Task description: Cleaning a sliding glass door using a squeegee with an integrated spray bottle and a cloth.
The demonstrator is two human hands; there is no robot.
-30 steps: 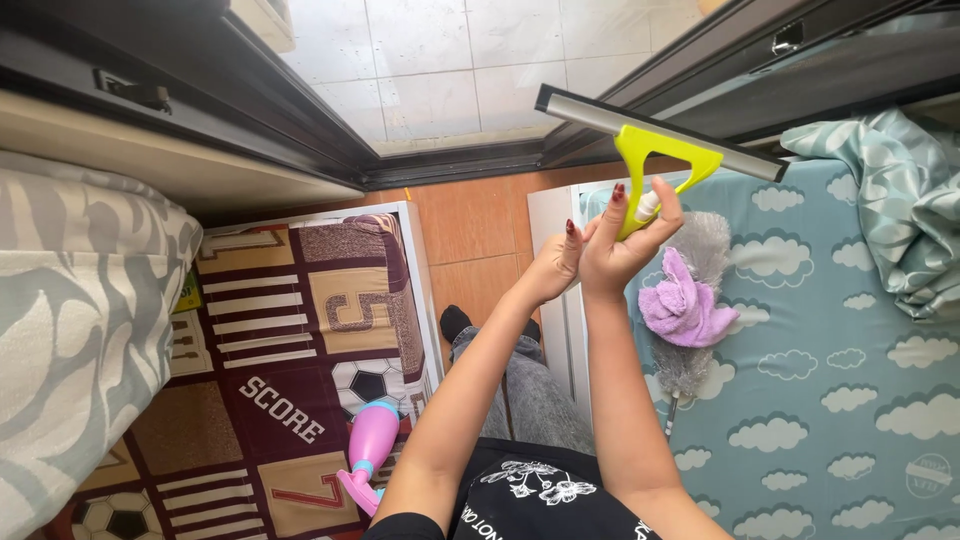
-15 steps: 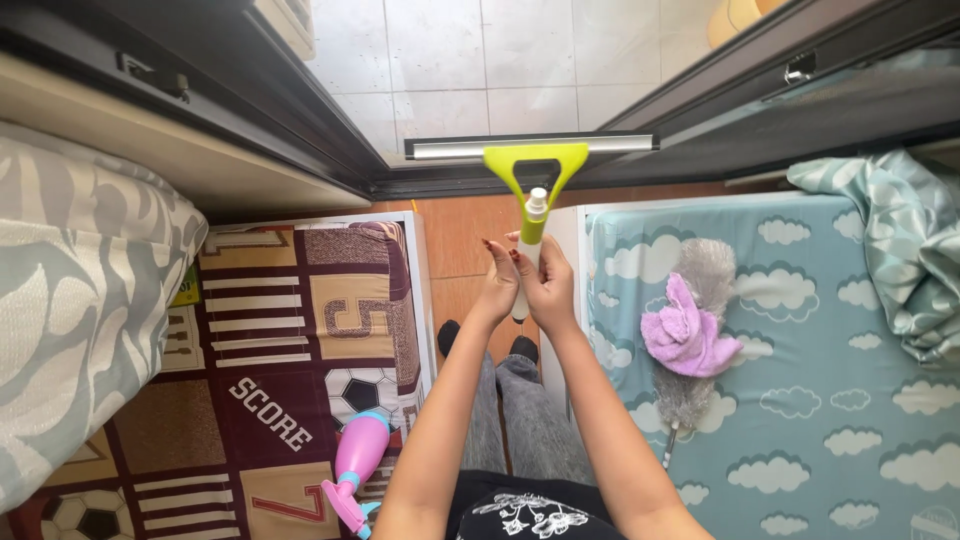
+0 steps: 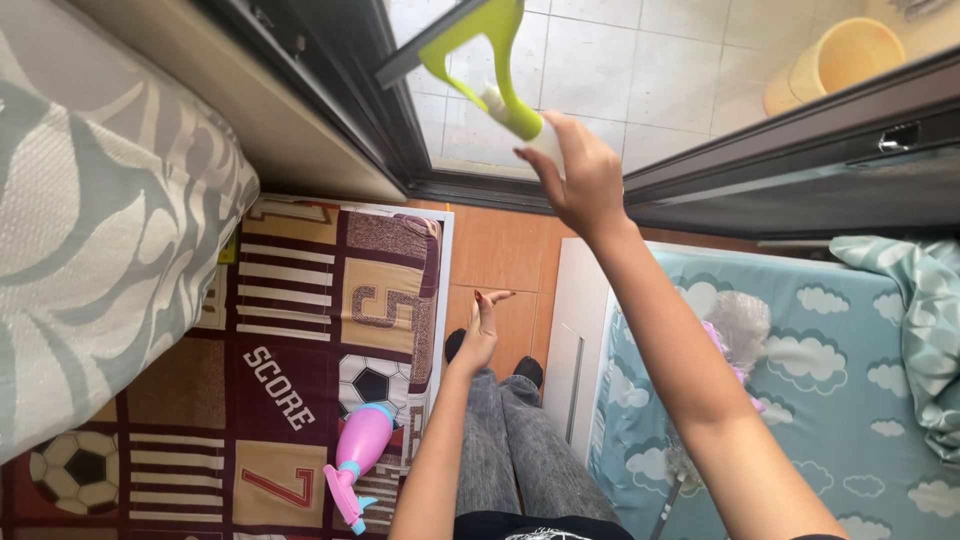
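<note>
At the far left a grey cushion (image 3: 95, 220) with a pale leaf pattern bulges into view, and below it a football-themed rug (image 3: 300, 340) in maroon, tan and cream covers the floor. On the rug's lower edge lies a pink spray bottle (image 3: 358, 455) on its side, its turquoise trigger end towards the bottom; whether it holds any liquid cannot be told. Just right of it the left hand (image 3: 481, 330) hangs free over the orange floor tiles (image 3: 500, 260), fingers straight and loosely spread, grasping nothing, above the person's grey trousers (image 3: 510, 450). Higher up, the right hand (image 3: 578, 175) is clenched round the white grip of a lime-green squeegee (image 3: 480, 55), whose blade is tilted against the window glass (image 3: 620, 60) beside the dark frame (image 3: 340, 80). Through the glass, on pale tiles outside, an orange bucket (image 3: 835, 62) lies tipped over, and nothing shows in its mouth. At the right is a bed (image 3: 850, 400) with a cloud-print sheet, a purple and grey duster (image 3: 735, 330) partly hidden behind the right forearm, and a crumpled green blanket (image 3: 920, 320).
</note>
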